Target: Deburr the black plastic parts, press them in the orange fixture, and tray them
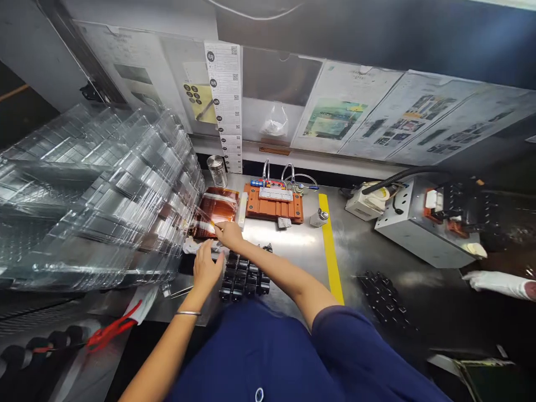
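Observation:
My right hand point(229, 234) is closed around a thin stick-like tool point(203, 214), whose exact kind I cannot make out. The tool points up and left over a stack of amber, film-like sheets point(220, 205) with pale strips across it. Below it, my left hand point(206, 263) has its thumb and fingers apart and appears to hold nothing. It is near a crumpled white cloth or tissue point(191, 245). Several black moulded parts point(240, 276) sit in rows just in front of my body, partly beneath my right forearm.
Tall stacks of clear plastic trays point(138, 184) crowd the left. An orange fixture point(274, 206) stands behind, near a glass jar point(217, 171) and a small bottle point(319, 218). Yellow tape point(330, 251) crosses the metal bench. Another person's white-gloved hand point(494, 282) is at right.

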Tool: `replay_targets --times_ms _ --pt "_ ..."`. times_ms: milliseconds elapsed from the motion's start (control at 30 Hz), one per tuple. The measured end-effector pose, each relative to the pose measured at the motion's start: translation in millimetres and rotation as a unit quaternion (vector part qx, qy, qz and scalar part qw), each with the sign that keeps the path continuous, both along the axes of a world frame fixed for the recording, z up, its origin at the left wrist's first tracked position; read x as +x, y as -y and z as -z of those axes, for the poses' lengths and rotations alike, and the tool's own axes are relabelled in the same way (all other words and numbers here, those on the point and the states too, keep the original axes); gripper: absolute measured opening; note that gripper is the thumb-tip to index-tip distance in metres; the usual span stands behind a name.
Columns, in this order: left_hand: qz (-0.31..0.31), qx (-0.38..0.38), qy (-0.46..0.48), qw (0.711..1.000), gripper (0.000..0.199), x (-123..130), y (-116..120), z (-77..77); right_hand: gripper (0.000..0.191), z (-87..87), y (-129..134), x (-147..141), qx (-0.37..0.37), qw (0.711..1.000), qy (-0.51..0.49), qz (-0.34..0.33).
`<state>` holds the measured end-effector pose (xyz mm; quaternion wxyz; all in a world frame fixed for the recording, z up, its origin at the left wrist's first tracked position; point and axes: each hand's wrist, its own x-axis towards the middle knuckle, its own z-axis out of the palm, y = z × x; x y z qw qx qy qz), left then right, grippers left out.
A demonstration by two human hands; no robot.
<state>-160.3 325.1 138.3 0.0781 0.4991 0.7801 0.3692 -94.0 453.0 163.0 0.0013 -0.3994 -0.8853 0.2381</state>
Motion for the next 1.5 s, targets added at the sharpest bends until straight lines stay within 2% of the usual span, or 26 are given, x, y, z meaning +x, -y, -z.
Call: replay_targets --times_ms 67,100,167,200,267,333,367,433,500,567,667,733,833,933,1067,1200,1267,1367,1433,1500 --pt "0.015 0.054 -0.006 0.998 0.048 3 -12 -2.4 0.036 -16.4 8 6 -0.069 0.993 -0.07 0.059" --pt "0.018 0.073 0.014 0.997 0.047 4 -17 -5.6 0.035 -24.1 12 11 -0.123 0.98 -0.126 0.088" --pt "0.021 0.082 0.102 0.991 0.043 6 -25 -15.5 0.035 -37.7 21 28 -0.213 0.933 -0.252 0.141" --pt "0.029 0.072 0.171 0.982 0.043 7 -27 -21.8 0.034 -43.3 25 39 -0.219 0.913 -0.305 0.162" --pt "0.07 0.031 0.322 0.944 0.044 10 -30 -35.2 0.033 -51.6 36 64 -0.145 0.9 -0.368 0.18" --pt "0.141 -0.022 0.427 0.893 0.046 15 -31 -46.9 0.029 -56.3 49 87 -0.022 0.918 -0.359 0.165" --pt "0.177 -0.048 0.441 0.879 0.044 19 -31 -51.3 0.026 -57.8 56 97 0.025 0.931 -0.332 0.149" --pt "0.245 -0.089 0.395 0.881 0.031 28 -30 -56.8 0.023 -61.0 72 113 0.073 0.954 -0.26 0.128" --pt "0.315 -0.11 0.308 0.891 0.019 40 -28 -58.7 0.023 -66.9 88 127 0.079 0.971 -0.179 0.136" --pt "0.39 -0.121 0.233 0.882 0.015 53 -26 -58.9 0.022 -76.9 104 142 0.068 0.981 -0.098 0.152" --pt "0.502 -0.136 0.179 0.835 0.019 77 -18 -60.9 0.022 -97.1 125 167 0.041 0.985 -0.001 0.17" --pt "0.561 -0.148 0.172 0.796 0.026 93 -11 -64.2 0.021 -109.8 140 186 0.019 0.984 0.022 0.177" --pt "0.616 -0.174 0.183 0.746 0.031 120 3 -69.8 0.021 -121.5 165 218 -0.021 0.98 -0.002 0.2" --pt "0.644 -0.193 0.169 0.72 0.032 150 20 -73.2 0.02 -122.9 193 251 -0.069 0.965 -0.067 0.244" --pt "0.684 -0.206 0.144 0.684 0.034 204 52 -74.0 0.012 -114.8 238 307 -0.102 0.931 -0.127 0.326" --pt "0.704 -0.232 0.156 0.653 0.036 273 100 -66.0 0.009 -100.2 294 379 -0.127 0.899 -0.201 0.369" --pt "0.701 -0.252 0.174 0.644 0.035 308 127 -57.3 0.009 -90.7 326 416 -0.157 0.861 -0.268 0.403" --pt "0.693 -0.286 0.205 0.629 0.035 357 162 -46.0 0.012 -76.2 376 466 -0.211 0.77 -0.384 0.465" --pt "0.698 -0.309 0.208 0.612 0.035 383 179 -44.7 0.013 -67.6 404 496 -0.209 0.719 -0.428 0.506" --pt "0.722 -0.334 0.168 0.582 0.032 404 190 -48.3 0.01 -59.8 428 525 -0.18 0.693 -0.43 0.55"
